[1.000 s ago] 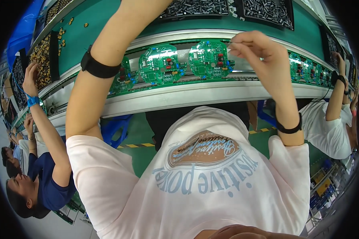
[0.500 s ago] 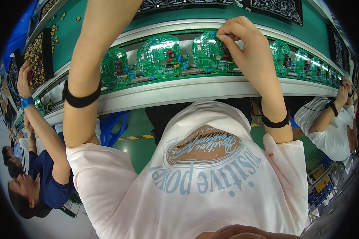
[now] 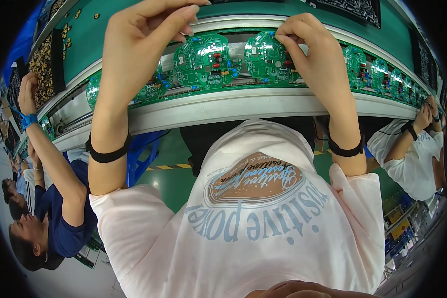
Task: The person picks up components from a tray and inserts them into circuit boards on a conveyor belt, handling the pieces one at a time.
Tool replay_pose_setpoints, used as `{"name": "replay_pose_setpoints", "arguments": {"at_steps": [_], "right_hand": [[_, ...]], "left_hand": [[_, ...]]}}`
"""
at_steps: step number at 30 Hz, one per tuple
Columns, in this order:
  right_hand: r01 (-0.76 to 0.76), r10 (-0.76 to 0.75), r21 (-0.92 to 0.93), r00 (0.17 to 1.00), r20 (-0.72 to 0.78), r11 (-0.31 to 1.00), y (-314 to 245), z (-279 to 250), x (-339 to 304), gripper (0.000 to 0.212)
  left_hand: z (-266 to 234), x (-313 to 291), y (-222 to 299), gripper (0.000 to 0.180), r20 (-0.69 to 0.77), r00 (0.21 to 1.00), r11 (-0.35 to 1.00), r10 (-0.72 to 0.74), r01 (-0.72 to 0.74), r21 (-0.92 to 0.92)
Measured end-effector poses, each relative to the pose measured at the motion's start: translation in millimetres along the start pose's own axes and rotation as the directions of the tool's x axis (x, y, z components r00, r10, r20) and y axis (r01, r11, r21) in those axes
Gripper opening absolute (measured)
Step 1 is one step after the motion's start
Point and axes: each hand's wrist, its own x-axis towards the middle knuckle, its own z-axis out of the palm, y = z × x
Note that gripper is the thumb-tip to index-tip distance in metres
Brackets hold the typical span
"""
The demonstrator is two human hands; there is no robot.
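Note:
My left hand (image 3: 156, 30) is over the line, its thumb and fingers drawn together near the top edge of the view. Whatever is between its fingertips is too small to make out. Just below them lies a green circuit board (image 3: 203, 64) with red, blue and black parts on it. Further right, my right hand (image 3: 313, 44) pinches its thumb and forefinger together at the upper right of a second green circuit board (image 3: 263, 57). Its fingertips touch or nearly touch that board beside a small blue part; anything held there is hidden.
The boards sit in a row on a metal-railed conveyor (image 3: 223, 106). Beyond it, a black tray (image 3: 360, 11) of small cylindrical parts stands on a green surface. At left, a bin of yellow-and-black parts (image 3: 42, 74) lies near a co-worker's hand (image 3: 28, 94). Another co-worker's hand (image 3: 424, 116) works at far right.
My left hand has come back from beyond the top edge toward the boards, fingers now in view. My right hand stays pinched at the same board.

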Motion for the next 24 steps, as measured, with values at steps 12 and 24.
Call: {"name": "replay_pose_setpoints", "arguments": {"at_steps": [12,24], "right_hand": [[0.062,-0.083,-0.316,0.995,-0.055,0.947,-5,7,-7,0.011],[0.385,-0.412,-0.534,0.908,0.074,0.753,-15,-43,93,0.021]], "left_hand": [[-21,-3,-35,0.026,0.307,0.95,0.966,-0.056,0.129,-0.222],[-16,4,-36,0.023,0.264,0.964,0.999,0.046,-0.05,0.006]]}}
